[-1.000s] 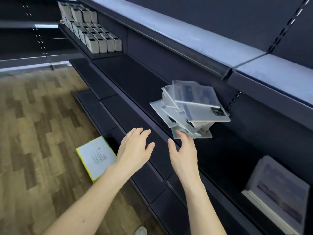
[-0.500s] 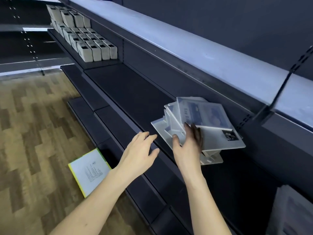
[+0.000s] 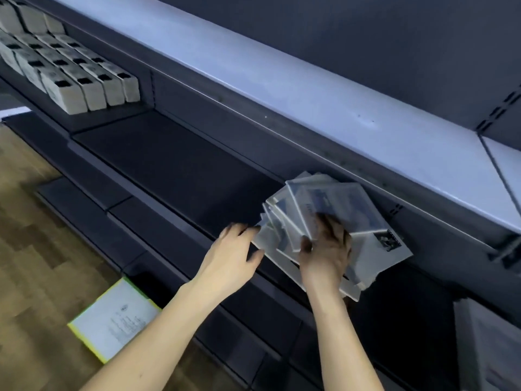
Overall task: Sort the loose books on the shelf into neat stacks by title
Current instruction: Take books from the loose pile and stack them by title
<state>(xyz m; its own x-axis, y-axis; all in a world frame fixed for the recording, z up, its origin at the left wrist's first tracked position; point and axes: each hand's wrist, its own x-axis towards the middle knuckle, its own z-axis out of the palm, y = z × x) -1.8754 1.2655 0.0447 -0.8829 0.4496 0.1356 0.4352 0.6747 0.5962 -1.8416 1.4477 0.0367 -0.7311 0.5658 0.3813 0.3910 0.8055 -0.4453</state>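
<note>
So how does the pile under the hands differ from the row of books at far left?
The loose pile is fanned and crooked, covers facing up; the far-left row is packed straight, in even lines. The right hand rests on the pile and the left hand touches its edge; nothing touches the row. Both are pale and sit on the dark shelving.

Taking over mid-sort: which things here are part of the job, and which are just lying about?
Job: messy book pile, right hand on it, left hand at its edge, shelf.
Lying about: white boxes, book on the floor.
</note>
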